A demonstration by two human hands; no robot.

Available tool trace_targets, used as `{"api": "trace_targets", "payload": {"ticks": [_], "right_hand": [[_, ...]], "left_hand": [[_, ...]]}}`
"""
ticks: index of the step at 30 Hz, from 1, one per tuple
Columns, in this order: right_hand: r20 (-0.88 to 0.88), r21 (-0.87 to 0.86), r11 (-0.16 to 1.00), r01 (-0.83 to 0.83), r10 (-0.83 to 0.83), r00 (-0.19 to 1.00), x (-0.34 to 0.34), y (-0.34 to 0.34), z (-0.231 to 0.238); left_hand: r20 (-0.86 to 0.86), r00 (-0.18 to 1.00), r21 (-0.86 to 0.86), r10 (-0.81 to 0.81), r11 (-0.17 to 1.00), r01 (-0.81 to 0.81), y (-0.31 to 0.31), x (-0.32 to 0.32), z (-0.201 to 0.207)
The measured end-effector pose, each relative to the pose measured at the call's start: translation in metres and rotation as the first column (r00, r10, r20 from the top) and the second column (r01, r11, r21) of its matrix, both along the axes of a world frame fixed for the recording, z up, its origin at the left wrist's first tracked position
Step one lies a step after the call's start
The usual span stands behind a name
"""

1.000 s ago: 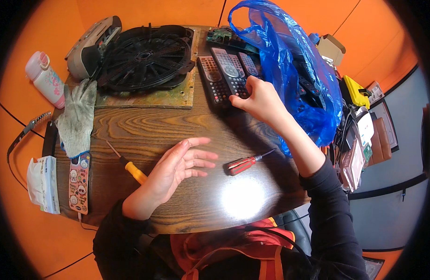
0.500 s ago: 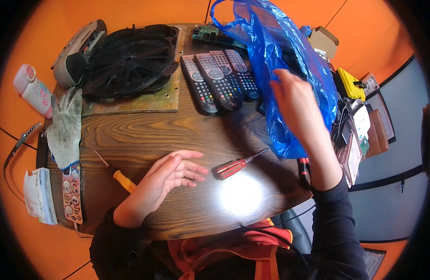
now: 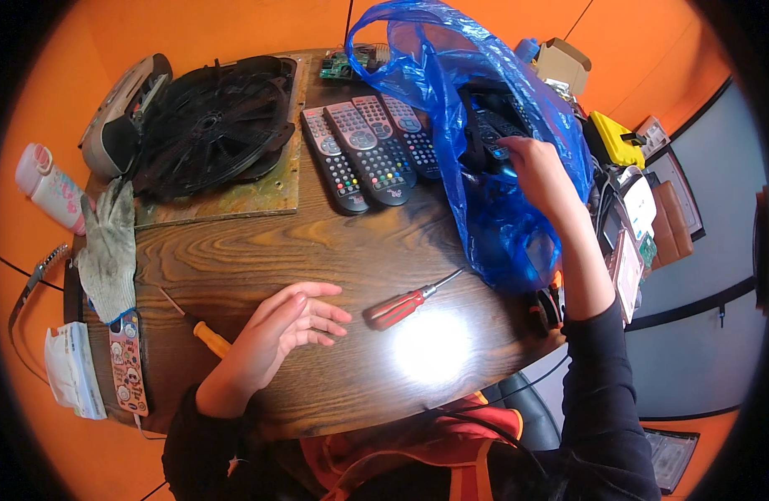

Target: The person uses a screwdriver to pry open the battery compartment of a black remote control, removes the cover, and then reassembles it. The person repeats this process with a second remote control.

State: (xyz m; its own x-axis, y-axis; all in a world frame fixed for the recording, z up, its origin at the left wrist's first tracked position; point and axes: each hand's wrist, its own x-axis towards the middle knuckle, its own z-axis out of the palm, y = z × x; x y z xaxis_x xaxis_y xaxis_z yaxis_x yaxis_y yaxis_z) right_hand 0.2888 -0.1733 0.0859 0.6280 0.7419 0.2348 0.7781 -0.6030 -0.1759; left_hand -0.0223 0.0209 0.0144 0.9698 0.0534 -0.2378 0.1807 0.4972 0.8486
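My right hand (image 3: 544,171) reaches into a blue plastic bag (image 3: 451,154), which stands with its mouth spread wide. The fingers are bent together at the near end of a black remote control (image 3: 494,125) inside the bag; the fingertips are partly hidden. My left hand (image 3: 292,326) hovers over the table, fingers apart and holding nothing. Beside it lies a yellow-handled screwdriver (image 3: 209,336), its handle end hidden by that hand. Right of the left hand rests a red-handled screwdriver (image 3: 401,307). Several grey-and-black remote controls (image 3: 363,146) lie side by side left of the bag.
A black round fan-like part (image 3: 213,125) sits on a worn board (image 3: 259,204) at the far left. Nearby are a work glove (image 3: 109,250), a bottle (image 3: 49,185) and a decorated power strip (image 3: 128,367). Red-and-black pliers (image 3: 547,307) and a yellow case (image 3: 615,140) are at the right.
My right hand has gone from above the bag down into it, and the bag's mouth now shows the black remote control inside. My left hand keeps its pose. The whole view has shifted slightly.
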Motion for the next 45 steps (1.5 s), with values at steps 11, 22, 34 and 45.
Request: {"api": "trace_targets", "payload": {"ticks": [11,22,34,45], "right_hand": [[0.072,-0.177,0.972,0.155,-0.144,0.987,0.051,0.023,-0.034],[0.405,0.216,0.967,0.132,-0.212,0.889,-0.092,-0.019,0.026],[0.291,0.288,0.688,-0.666,0.600,0.746,-0.159,0.017,-0.038],[0.356,0.482,0.626,-0.613,0.499,0.790,-0.127,0.038,-0.059]], "left_hand": [[0.022,1.000,0.063,0.009,0.998,-0.011,0.000,-0.001,-0.001],[0.080,0.996,0.049,-0.031,0.998,0.027,0.000,0.000,0.000],[0.379,0.879,-0.262,0.290,0.944,-0.199,0.007,0.000,-0.004],[0.441,0.895,-0.387,0.074,0.915,0.116,0.009,0.005,-0.002]]}}
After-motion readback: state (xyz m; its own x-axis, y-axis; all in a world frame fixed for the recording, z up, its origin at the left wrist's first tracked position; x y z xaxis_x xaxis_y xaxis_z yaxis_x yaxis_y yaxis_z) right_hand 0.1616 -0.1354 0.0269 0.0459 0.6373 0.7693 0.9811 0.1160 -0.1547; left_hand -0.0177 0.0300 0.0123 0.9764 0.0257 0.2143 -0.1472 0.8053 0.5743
